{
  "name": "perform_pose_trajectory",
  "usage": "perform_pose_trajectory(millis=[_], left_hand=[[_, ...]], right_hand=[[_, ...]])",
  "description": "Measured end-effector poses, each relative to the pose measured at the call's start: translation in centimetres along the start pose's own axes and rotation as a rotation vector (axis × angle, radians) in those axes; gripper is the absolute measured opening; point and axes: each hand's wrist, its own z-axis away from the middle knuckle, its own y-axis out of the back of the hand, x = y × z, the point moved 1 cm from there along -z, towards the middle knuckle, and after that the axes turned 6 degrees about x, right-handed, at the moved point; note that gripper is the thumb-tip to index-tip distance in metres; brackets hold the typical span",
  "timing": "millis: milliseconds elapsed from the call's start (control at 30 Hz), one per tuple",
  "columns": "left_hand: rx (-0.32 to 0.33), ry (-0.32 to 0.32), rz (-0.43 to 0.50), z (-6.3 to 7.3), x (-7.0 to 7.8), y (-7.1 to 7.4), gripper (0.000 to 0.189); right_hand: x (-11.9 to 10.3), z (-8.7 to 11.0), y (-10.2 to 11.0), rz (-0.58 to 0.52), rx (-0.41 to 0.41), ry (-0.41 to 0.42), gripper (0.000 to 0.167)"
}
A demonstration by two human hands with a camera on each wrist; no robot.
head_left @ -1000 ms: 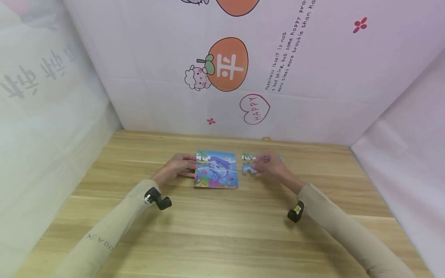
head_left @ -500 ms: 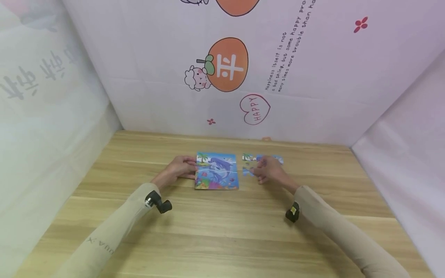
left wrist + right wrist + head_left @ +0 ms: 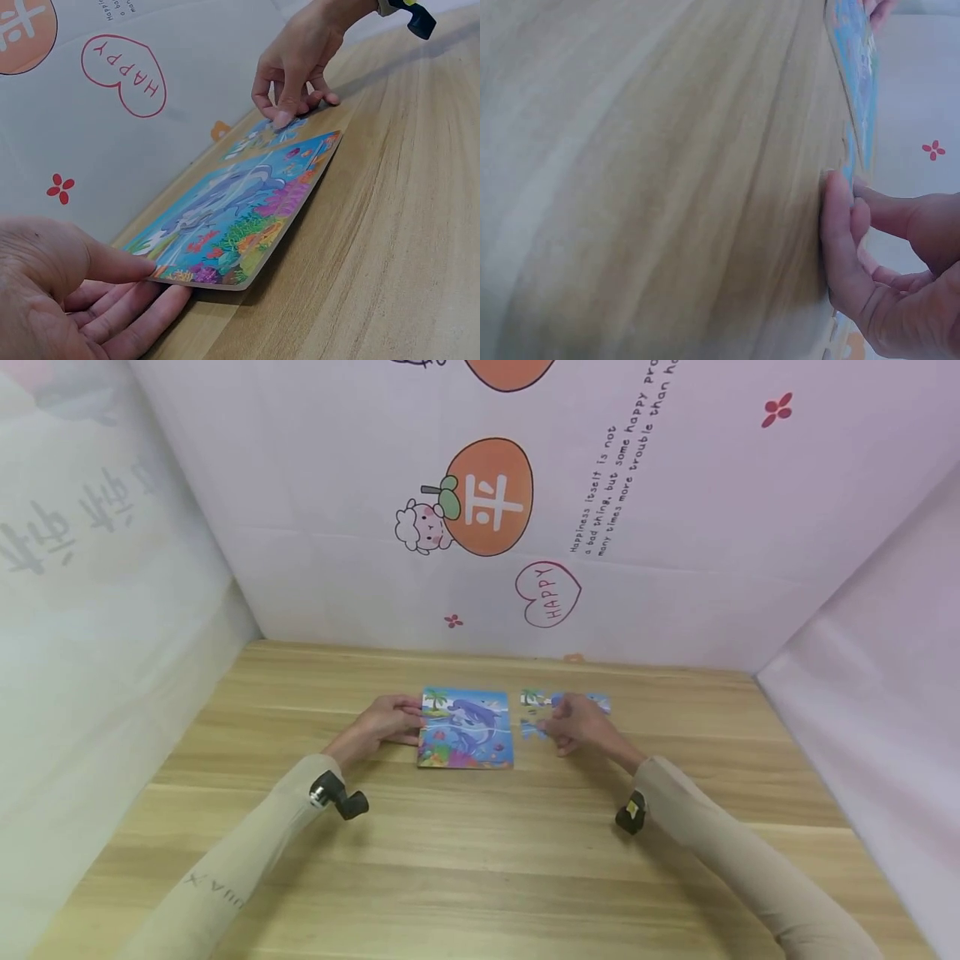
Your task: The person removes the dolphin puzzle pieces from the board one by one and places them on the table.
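A square dolphin picture card (image 3: 467, 728) lies left of the jigsaw on the wooden table. My left hand (image 3: 390, 717) grips its left edge; in the left wrist view the thumb is on top and the fingers are beneath, the near corner slightly raised. To the right are jigsaw puzzle pieces with the same sea picture: one with a palm tree (image 3: 530, 697) and a blue one (image 3: 598, 701) in the top row. My right hand (image 3: 579, 723) pinches a blue puzzle piece (image 3: 531, 729) below them, most of it hidden by the fingers.
Wooden tabletop (image 3: 465, 860) stretches toward me. A white printed cloth wall (image 3: 660, 602) rises close behind the card and pieces, with further cloth walls at both sides. Each sleeve carries a black camera mount (image 3: 632, 812).
My right hand has moved slightly toward me, and a tan gap now shows between the palm tree piece and the pinched puzzle piece. The left hand and card have hardly moved.
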Motion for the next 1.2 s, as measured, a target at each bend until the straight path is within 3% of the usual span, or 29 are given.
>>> perform_pose_trajectory(millis=[700, 933, 1200], left_hand=[[-0.031, 0.025, 0.029, 0.6, 0.7, 0.3, 0.056], [-0.045, 0.007, 0.027, 0.8, 0.7, 0.3, 0.058], [-0.073, -0.013, 0.018, 0.9, 0.7, 0.4, 0.062]], right_hand=[[-0.8, 0.4, -0.3, 0.129, 0.011, 0.04, 0.025], [-1.5, 0.3, -1.1, 0.281, 0.122, 0.225, 0.021], [-3.5, -0.4, -3.1, 0.194, -0.002, 0.348, 0.027]])
